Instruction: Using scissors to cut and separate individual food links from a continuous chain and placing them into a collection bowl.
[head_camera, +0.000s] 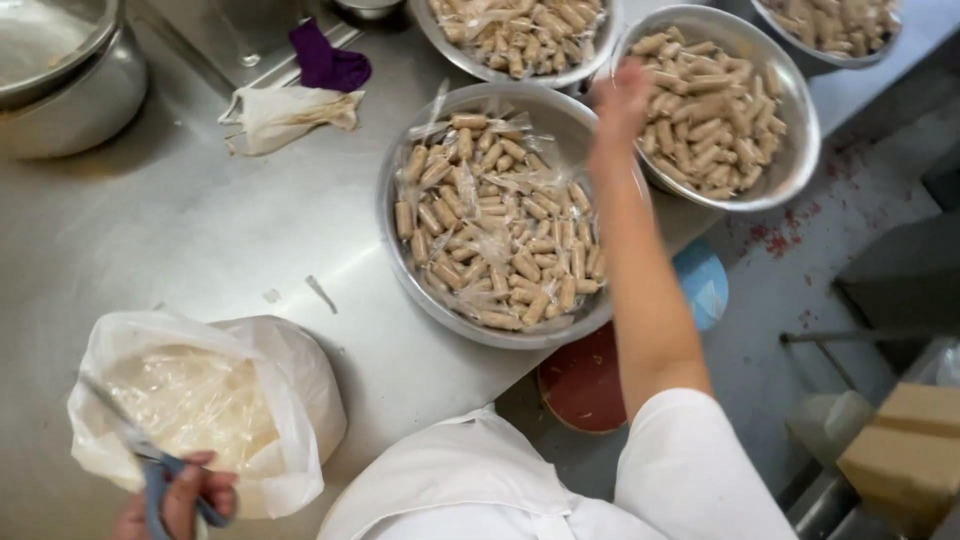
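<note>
Our left hand (175, 500) gripped the blue-handled scissors (150, 470) over the plastic-filled bag (290, 400) at the surface's (200, 230) near left. Our right hand (620, 100), blurred, reached the far-right bowl (800, 140) of wrapped rolls (710, 120); its opening could not be determined.

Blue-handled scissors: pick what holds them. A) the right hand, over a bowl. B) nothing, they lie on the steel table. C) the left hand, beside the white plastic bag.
C: the left hand grips the blue-handled scissors by the white plastic bag; the right hand reaches toward the steel bowls.
</note>
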